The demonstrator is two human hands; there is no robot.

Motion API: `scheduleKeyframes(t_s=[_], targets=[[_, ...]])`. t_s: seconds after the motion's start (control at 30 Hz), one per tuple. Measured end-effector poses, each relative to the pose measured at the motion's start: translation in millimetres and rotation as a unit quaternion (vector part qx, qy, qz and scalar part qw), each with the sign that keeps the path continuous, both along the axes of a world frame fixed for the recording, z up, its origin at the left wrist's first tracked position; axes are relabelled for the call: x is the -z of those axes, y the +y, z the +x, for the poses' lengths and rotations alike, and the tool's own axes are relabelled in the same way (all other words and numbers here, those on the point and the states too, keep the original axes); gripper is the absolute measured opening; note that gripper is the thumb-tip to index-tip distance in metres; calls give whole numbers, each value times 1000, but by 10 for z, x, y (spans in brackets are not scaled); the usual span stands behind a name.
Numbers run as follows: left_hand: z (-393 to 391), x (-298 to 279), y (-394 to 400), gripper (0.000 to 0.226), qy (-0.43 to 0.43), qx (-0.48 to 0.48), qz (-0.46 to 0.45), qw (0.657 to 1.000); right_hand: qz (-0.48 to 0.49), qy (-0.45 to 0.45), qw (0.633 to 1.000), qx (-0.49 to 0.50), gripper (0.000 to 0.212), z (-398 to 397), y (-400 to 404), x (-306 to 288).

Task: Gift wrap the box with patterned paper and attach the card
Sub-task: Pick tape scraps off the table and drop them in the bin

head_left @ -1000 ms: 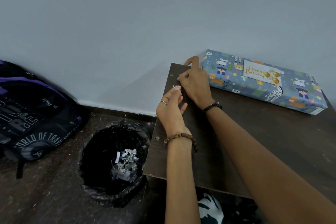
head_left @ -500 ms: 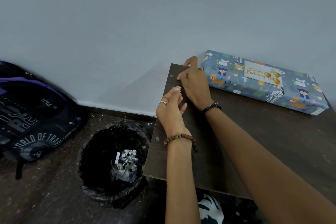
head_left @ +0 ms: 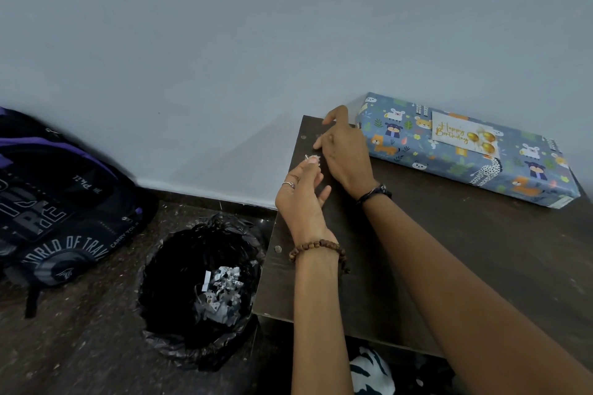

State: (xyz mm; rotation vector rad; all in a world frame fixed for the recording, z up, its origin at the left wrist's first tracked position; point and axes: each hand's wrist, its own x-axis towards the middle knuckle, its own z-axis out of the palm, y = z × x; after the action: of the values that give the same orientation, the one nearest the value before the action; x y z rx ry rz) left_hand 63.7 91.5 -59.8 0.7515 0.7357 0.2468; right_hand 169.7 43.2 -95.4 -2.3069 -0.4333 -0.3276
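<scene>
The box (head_left: 465,151) is already wrapped in patterned paper and lies on the table (head_left: 481,250) against the wall, just right of the hands, with the card (head_left: 463,135) on its top face. Judging from that, the main work is done and what remains is clearing scraps.

The left hand (head_left: 301,199) pinches a small pale scrap (head_left: 312,158) between thumb and fingertips, closed tight on it, near the table's far left corner. What the scrap is, tape or backing paper, is too small to tell. The right hand (head_left: 346,154) lies just right of that pinch, fingers curled down toward the tabletop; whether it holds anything I cannot tell, since its palm side is hidden.

Risks from here:

1. The scrap is tiny and light. If it is sticky, it may cling to the fingers instead of dropping.
2. The bin (head_left: 199,285) sits below and left of the pinch, off the table edge. A release too early would land the scrap on the floor (head_left: 80,346) or the table rim.
3. The right hand is close to the box's left end; a careless sweep could nudge the box or scuff a paper fold.
4. The card's hold looks untested. A knock to the box could lift a corner.
</scene>
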Motion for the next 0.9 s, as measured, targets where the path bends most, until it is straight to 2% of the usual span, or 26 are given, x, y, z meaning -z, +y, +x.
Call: scheduleKeyframes(t_s=[0.17, 0.4, 0.47, 0.73, 0.9], targets=[[-9, 13, 16, 8, -8, 4, -6, 1000, 58, -25, 997, 45, 25, -39, -24, 5], [4, 8, -2, 9, -4, -2, -4, 1000, -56, -55, 997, 29, 31, -77, -1, -7], [1, 9, -10, 9, -4, -1, -4, 1000, -60, -51, 996, 32, 30, -56, 10, -4], [-16, -2, -5, 7, 0, -2, -8, 1000, -122, -74, 989, 33, 17, -6, 57, -7], [-8, -1, -2, 7, 0, -3, -6, 1000, -62, -80, 995, 26, 16, -44, 23, -10]])
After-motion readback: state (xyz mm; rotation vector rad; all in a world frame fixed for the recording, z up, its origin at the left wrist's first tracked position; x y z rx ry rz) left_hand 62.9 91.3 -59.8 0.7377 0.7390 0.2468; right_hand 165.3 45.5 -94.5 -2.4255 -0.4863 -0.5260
